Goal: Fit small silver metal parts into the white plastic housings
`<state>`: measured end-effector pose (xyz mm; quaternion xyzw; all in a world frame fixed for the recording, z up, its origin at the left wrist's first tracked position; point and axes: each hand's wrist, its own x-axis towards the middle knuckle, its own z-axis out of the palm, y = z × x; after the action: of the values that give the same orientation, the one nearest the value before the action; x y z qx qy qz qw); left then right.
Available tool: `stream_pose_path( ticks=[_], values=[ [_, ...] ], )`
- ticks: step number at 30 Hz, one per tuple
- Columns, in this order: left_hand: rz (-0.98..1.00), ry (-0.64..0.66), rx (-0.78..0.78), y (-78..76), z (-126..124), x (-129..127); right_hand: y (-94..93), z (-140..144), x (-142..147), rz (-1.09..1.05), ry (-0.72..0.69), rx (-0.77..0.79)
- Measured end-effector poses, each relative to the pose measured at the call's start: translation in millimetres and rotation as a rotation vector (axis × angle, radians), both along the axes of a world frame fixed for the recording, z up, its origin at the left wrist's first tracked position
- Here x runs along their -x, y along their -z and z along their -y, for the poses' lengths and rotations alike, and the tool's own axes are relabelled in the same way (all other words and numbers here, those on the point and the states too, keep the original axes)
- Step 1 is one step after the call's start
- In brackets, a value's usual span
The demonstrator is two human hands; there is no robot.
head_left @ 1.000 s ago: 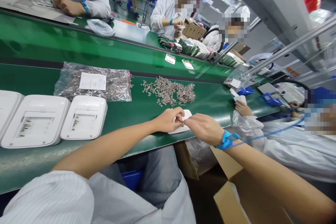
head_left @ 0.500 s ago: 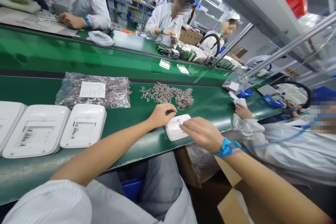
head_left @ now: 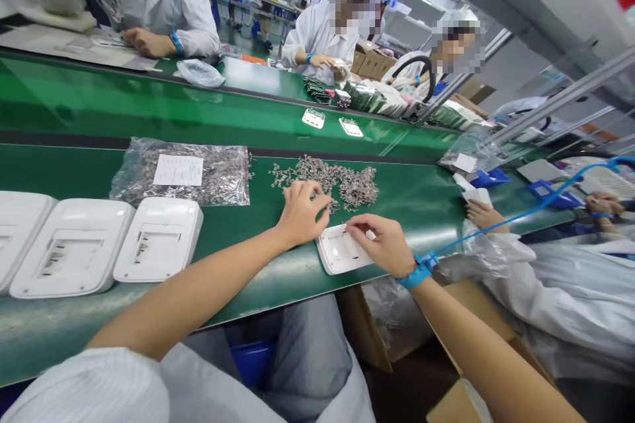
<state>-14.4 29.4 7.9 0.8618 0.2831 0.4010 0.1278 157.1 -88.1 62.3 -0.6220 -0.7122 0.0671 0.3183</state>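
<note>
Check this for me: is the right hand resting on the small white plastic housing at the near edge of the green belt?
Yes, the right hand lies on the small white plastic housing, fingertips pressing at its top edge.

The left hand (head_left: 300, 211) lies on the green table (head_left: 411, 198), fingers curled at the near edge of a loose pile of small metal parts (head_left: 327, 178). Just to its right, the right hand (head_left: 380, 244) (a blue wrist strap (head_left: 415, 272) with a cord sits behind it) rests fingertips on a small white casing (head_left: 337, 254). Left of the left hand lie larger white casings (head_left: 159, 238) in a row, and beyond them a clear bag of parts (head_left: 183, 172). A co-worker's hand (head_left: 483, 215) is farther right.
</note>
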Motion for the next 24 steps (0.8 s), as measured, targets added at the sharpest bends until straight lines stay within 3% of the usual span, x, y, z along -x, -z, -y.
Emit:
stream_pose_path(
  ticks=[2,4,10,15,18,24],
  values=[
    [0.009,0.198,-0.039,-3.8,7,0,-1.2,2,3,-0.109,0.1,-0.022],
    [0.016,0.294,-0.041,-5.3,14,-1,-2.6,4,9,-0.145,0.154,-0.055],
    [0.077,0.23,-0.021,-2.7,28,-4,-3.4,2,32,-0.119,0.169,-0.141],
    [0.123,0.191,-0.043,-2.1,28,-2,0.8,-10,41,-0.309,0.296,-0.164],
    [0.125,0.21,-0.046,-1.3,29,-1,2.1,-14,43,-0.419,0.306,-0.119],
    [0.165,0.128,-0.049,4.3,27,-2,2.5,-16,53,-0.633,0.298,-0.054]
  ],
)
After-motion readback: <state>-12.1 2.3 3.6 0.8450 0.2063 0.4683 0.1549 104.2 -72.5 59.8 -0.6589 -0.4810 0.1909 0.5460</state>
